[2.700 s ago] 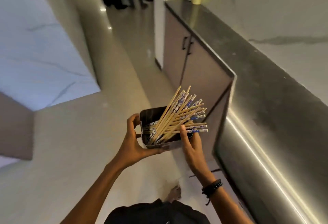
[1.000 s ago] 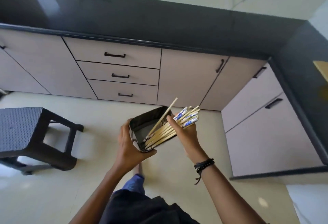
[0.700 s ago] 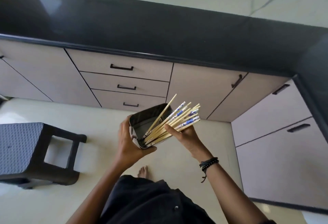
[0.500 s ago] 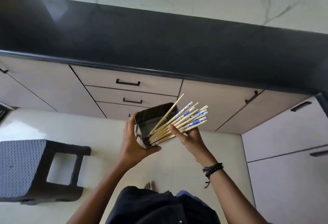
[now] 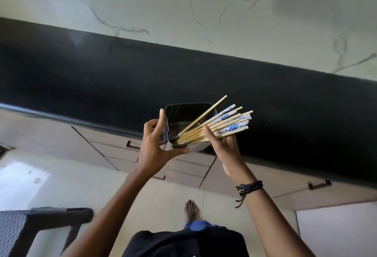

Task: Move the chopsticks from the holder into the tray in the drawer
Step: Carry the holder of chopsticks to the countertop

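Chopsticks (image 5: 221,124) sit fanned in the dark metal holder (image 5: 183,114), held in the air before the counter's (image 5: 81,73) front edge, not yet in any tray. Your left grip (image 5: 155,146) wraps the holder's left wall, thumb under its near side. Your right grip (image 5: 224,148) pinches the bundle, thumb on top, fingers beneath. One stick leans apart from the rest, outside your thumb; tilt the holder and it may slide out. The drawers (image 5: 122,151) below look closed, and both grips are busy. Blue patterns mark the stick ends; no writing is readable.
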